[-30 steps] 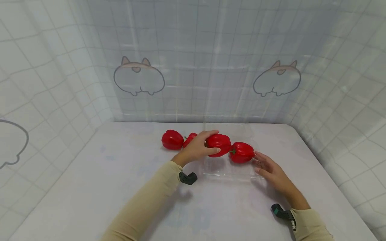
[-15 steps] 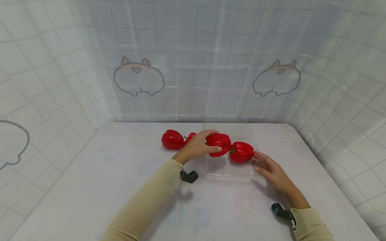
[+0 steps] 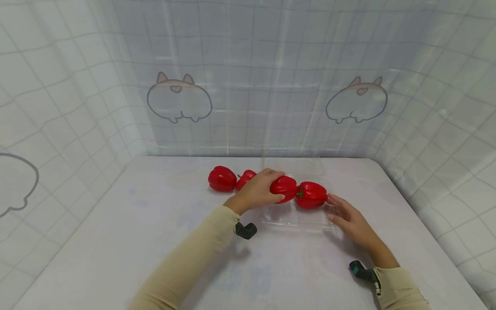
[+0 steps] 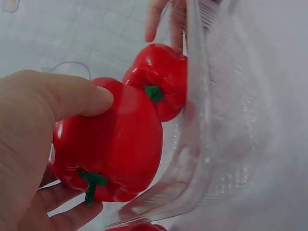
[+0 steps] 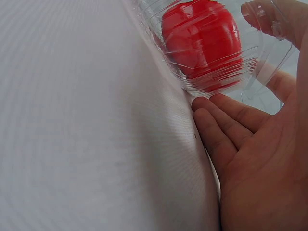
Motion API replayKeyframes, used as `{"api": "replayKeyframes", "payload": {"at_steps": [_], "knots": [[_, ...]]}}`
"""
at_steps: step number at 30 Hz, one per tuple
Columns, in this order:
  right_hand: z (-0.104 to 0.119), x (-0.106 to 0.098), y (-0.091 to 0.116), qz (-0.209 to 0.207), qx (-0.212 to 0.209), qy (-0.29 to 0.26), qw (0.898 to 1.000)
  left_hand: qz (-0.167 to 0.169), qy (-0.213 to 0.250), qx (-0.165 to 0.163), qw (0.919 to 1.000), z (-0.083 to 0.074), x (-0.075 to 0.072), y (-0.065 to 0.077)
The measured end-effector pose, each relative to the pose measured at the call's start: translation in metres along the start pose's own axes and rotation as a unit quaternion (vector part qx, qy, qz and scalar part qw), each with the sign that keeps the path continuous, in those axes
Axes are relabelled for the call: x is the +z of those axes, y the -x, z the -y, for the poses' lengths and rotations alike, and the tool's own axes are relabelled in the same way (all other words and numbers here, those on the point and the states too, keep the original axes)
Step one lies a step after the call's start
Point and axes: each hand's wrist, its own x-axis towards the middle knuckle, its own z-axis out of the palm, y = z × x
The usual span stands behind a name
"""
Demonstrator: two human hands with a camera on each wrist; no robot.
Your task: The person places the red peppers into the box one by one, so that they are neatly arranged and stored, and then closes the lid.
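My left hand (image 3: pixel 255 193) grips a red bell pepper (image 3: pixel 284 188) with a green stem, thumb on one side and fingers on the other. It is at the left part of a clear plastic container (image 3: pixel 290 224), beside a second red bell pepper (image 3: pixel 312 195) that lies in the container's right part. In the left wrist view the held pepper (image 4: pixel 110 144) overlaps the other one (image 4: pixel 161 79). My right hand (image 3: pixel 350 219) rests at the container's right end, its fingers (image 5: pixel 226 125) fairly straight and touching the plastic. Whether the held pepper touches the container's floor is hidden.
Two more red bell peppers lie left of the container: a whole one (image 3: pixel 222 179) and one (image 3: pixel 246 177) partly behind my left hand. The container's transparent lid (image 3: pixel 293 165) stands open at the back. A grid-patterned curtain (image 3: pixel 248 86) bounds the white table.
The left hand and its pepper have shifted slightly right and down, nearer the pepper in the container. My right hand has stayed at the container's end.
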Motion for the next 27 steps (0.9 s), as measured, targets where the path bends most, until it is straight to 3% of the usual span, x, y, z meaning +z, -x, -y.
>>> {"api": "replayKeyframes", "payload": {"at_steps": [12, 19, 27], "knots": [[-0.003, -0.001, -0.001, -0.005, 0.002, 0.0, 1.0, -0.006, -0.103, -0.002, 0.9947, -0.009, 0.007, 0.002], [-0.002, -0.001, 0.0, -0.005, 0.0, -0.005, 1.0, -0.003, -0.159, 0.011, 0.9872, -0.013, 0.009, -0.001], [-0.002, -0.001, -0.001, -0.002, -0.009, -0.009, 1.0, 0.009, -0.193, 0.009, 0.9812, -0.018, 0.009, -0.002]]}}
